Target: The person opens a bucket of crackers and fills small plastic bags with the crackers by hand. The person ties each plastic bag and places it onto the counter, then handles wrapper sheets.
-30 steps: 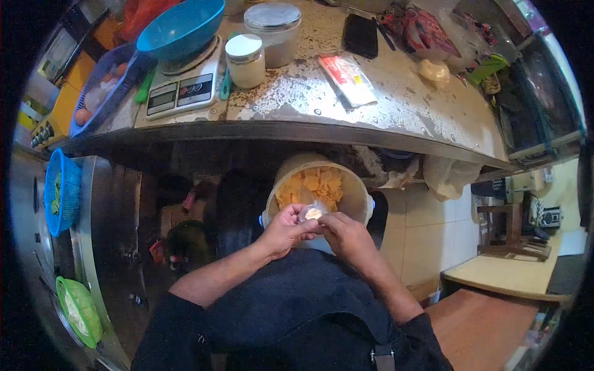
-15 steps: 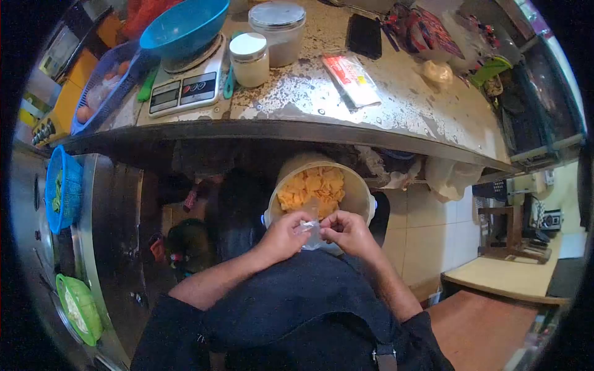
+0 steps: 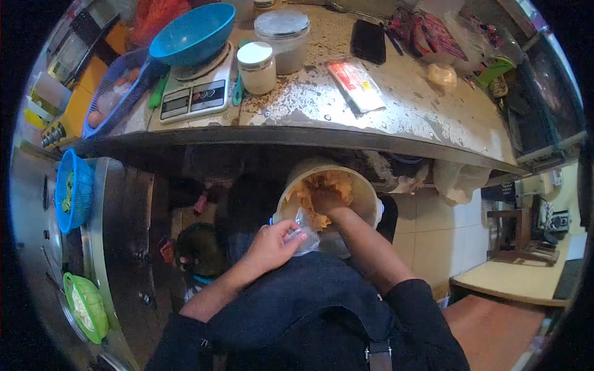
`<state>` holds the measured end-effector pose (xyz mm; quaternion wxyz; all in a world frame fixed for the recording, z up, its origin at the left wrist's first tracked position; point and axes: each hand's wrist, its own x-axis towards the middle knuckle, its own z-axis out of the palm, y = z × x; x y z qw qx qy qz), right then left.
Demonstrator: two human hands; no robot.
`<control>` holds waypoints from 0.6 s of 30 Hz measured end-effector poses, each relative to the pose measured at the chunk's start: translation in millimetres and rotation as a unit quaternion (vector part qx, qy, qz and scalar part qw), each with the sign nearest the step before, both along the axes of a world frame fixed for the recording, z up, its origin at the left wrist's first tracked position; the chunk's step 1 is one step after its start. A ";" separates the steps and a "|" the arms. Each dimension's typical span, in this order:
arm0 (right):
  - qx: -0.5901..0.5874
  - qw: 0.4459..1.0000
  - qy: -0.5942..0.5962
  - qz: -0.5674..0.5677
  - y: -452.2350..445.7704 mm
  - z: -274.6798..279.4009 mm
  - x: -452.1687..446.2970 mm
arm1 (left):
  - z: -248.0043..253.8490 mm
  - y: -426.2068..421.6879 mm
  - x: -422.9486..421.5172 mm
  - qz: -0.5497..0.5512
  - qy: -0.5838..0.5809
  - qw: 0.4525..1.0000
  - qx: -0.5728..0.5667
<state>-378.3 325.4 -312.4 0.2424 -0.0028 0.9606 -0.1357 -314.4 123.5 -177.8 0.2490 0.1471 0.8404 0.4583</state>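
Between my knees stands a pale round bucket (image 3: pixel 369 210), holding orange-yellow chips (image 3: pixel 299 196). My right hand (image 3: pixel 326 199) reaches down inside it among the chips; its fingers are in shadow and hidden, so their grip does not show. Beside the bucket's near rim, my left hand (image 3: pixel 276 243) is closed on a small clear plastic bag (image 3: pixel 307 238), thumb and fingers pinching it. The bag's mouth points up towards the bucket.
On the worktop ahead are a kitchen scale (image 3: pixel 197 99) under a blue bowl (image 3: pixel 193 36), a white-lidded jar (image 3: pixel 257 68), a tub (image 3: pixel 283 40), a red-white packet (image 3: pixel 356 86) and a phone (image 3: pixel 369 41). Baskets, blue (image 3: pixel 83 191) and green (image 3: pixel 93 306), stand left.
My right hand has let go of the bag and moved forward into the bucket of chips. My left hand keeps the bag, a little lower. The whole view has shifted slightly.
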 end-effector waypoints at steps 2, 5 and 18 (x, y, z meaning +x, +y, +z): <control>0.016 0.997 -0.067 0.017 -6.1 -14.4 7.5 | -16.1 -12.4 2.1 0.054 -0.100 0.989 0.094; 0.060 0.986 -0.140 0.070 -5.9 -10.2 19.5 | -13.6 -15.3 0.2 0.119 -0.201 0.954 0.190; -0.405 0.888 0.038 -0.213 50.9 86.7 60.9 | -17.1 6.2 -7.2 0.116 -0.180 0.930 0.299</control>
